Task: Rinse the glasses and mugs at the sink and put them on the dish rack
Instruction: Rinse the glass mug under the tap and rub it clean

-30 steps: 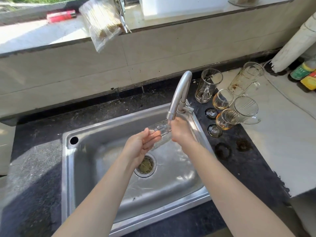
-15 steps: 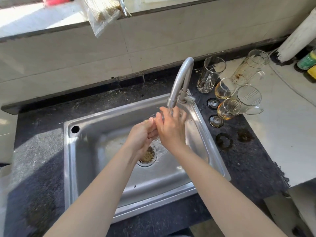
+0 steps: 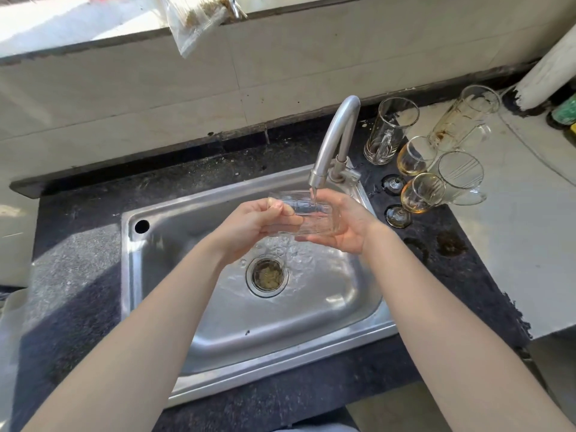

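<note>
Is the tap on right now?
On: a stream falls from the spout onto the glass, and water ripples around the drain.

Clear glass (image 3: 307, 213) on its side over sink (image 3: 311, 310), under running water; three mugs (image 3: 389, 132), two amber-stained wine glasses (image 3: 422, 194) upright alongside.

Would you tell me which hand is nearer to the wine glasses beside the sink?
Right. The right hand, cradling the clear glass under the faucet, is just left of the wine glasses; the left hand holds the glass's other end, farther left.
</note>
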{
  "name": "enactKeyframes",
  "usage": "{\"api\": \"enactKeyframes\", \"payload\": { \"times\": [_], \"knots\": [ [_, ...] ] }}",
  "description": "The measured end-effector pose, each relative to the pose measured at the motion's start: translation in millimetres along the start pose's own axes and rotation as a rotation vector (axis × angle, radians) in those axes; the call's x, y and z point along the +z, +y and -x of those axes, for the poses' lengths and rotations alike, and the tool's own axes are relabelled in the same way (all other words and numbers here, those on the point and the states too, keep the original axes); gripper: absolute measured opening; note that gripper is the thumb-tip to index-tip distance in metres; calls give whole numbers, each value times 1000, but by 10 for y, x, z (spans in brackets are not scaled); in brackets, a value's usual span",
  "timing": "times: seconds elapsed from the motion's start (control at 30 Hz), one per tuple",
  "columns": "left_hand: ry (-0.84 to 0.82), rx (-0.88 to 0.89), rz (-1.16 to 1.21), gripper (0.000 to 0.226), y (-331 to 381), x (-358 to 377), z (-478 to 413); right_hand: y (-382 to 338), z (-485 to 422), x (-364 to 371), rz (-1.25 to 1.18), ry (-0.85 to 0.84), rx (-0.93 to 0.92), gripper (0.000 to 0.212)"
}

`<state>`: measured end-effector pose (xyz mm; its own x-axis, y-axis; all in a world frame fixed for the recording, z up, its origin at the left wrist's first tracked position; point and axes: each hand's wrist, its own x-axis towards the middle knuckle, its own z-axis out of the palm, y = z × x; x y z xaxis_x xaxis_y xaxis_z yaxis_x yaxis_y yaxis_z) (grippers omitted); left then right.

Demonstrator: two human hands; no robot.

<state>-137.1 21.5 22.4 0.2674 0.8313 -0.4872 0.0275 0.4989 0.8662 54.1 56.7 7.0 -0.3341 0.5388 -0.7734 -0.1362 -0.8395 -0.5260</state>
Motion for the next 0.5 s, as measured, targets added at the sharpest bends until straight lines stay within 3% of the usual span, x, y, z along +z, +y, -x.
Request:
{"api": "enactKeyframes", "payload": {
  "times": [0.1, 0.2, 0.23, 0.33, 0.5],
  "knots": [
    [130, -7, -43, 22, -6, 58, -94, 17, -39, 37, 41, 93, -148, 44],
    [347, -62, 11, 40, -53, 193, -211, 41, 20, 137, 118, 218, -325, 30],
    [383, -97, 59, 44, -65, 244, -244, 60, 39, 155, 170, 246, -385, 34],
    [433, -173, 122, 45, -44, 369, -316, 133, 81, 163, 378, 314, -511, 58],
    [417, -232, 77, 46, 72, 433, -419, 154, 247, 88, 803, 454, -630, 52]
  ]
}}
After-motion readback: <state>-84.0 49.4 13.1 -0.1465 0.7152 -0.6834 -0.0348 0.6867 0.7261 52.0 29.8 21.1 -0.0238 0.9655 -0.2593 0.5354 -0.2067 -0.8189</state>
